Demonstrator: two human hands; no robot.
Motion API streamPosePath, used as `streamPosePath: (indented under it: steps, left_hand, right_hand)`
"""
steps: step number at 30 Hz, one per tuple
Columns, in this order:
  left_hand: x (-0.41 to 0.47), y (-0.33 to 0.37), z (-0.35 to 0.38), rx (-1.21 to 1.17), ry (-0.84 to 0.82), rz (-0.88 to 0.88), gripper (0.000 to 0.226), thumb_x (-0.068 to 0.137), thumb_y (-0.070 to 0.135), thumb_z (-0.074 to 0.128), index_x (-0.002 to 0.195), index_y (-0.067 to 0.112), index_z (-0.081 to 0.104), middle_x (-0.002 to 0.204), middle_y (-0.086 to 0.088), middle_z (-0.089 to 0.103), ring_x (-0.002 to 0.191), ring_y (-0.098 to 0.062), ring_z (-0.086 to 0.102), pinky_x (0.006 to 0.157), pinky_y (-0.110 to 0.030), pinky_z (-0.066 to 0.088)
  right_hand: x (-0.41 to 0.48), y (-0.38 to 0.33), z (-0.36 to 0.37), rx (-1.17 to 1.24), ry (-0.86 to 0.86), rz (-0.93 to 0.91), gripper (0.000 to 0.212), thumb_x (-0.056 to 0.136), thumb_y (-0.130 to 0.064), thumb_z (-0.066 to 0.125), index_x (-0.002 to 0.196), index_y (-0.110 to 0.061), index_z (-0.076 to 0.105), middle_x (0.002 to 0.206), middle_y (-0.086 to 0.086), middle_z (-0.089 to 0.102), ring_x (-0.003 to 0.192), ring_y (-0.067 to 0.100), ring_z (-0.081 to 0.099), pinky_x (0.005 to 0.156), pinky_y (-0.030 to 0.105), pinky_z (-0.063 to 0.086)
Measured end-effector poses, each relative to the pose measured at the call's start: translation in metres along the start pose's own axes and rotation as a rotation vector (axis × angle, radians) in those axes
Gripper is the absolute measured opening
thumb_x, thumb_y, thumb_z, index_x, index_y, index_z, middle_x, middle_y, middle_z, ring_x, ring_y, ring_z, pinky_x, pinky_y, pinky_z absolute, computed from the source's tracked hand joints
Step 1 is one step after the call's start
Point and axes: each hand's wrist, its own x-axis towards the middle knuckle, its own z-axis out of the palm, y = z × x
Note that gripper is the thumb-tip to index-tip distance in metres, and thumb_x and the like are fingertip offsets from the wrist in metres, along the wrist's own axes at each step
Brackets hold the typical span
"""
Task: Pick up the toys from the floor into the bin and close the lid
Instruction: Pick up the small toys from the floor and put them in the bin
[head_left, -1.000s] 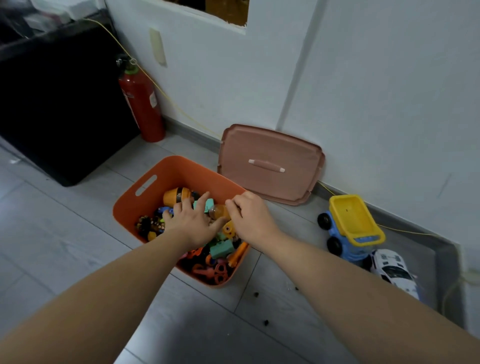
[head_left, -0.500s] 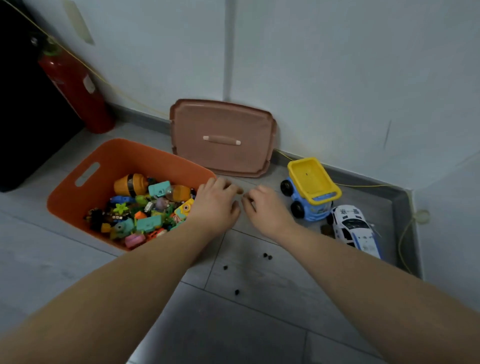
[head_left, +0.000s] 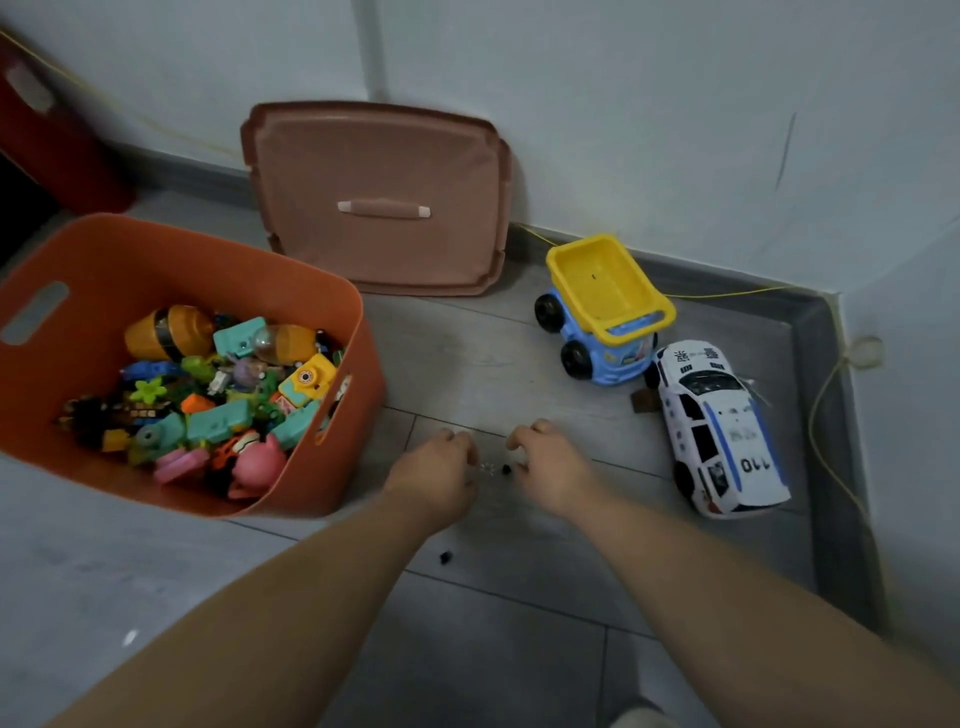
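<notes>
The orange bin (head_left: 332, 312) stands on the floor at the left, filled with several small colourful toys. Its brown lid (head_left: 379, 156) leans upright against the wall behind it. A blue and yellow dump truck (head_left: 605, 306) and a white police car (head_left: 719, 431) sit on the floor at the right. My left hand (head_left: 436, 478) and my right hand (head_left: 553, 467) hover low over the floor right of the bin, fingers loosely curled, holding nothing I can see. A tiny black piece (head_left: 505, 469) and a tiny clear piece (head_left: 487, 467) lie between them.
Another small black piece (head_left: 445, 557) lies on the floor nearer to me. A red fire extinguisher (head_left: 47, 135) stands at the far left by the wall. A yellow cable (head_left: 831, 415) runs along the grey skirting into the right corner.
Both hands have left the bin and moved right and down to the floor, over the small pieces. The view has swung right, towards the truck and the car.
</notes>
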Motion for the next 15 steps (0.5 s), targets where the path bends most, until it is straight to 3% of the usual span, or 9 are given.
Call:
streamPosePath:
  steps: [8, 15]
  left_hand:
    - [0.037, -0.004, 0.037, -0.084, 0.025, -0.036, 0.029, 0.085, 0.029, 0.067, 0.108, 0.020, 0.052, 0.120, -0.005, 0.052, 0.111, -0.026, 0.054, 0.084, -0.031, 0.042]
    - [0.051, 0.000, 0.045, -0.071, 0.086, 0.073, 0.028, 0.087, 0.021, 0.066, 0.109, 0.020, 0.049, 0.117, -0.002, 0.055, 0.110, -0.021, 0.051, 0.077, -0.028, 0.033]
  right_hand:
    - [0.018, 0.015, 0.044, -0.050, 0.000, -0.025, 0.018, 0.092, -0.012, 0.058, 0.109, -0.012, 0.065, 0.114, 0.013, 0.053, 0.103, 0.035, 0.058, 0.089, 0.037, 0.048]
    - [0.020, 0.023, 0.045, -0.003, 0.041, 0.054, 0.021, 0.093, -0.012, 0.057, 0.111, -0.012, 0.068, 0.115, 0.012, 0.062, 0.105, 0.032, 0.062, 0.093, 0.035, 0.049]
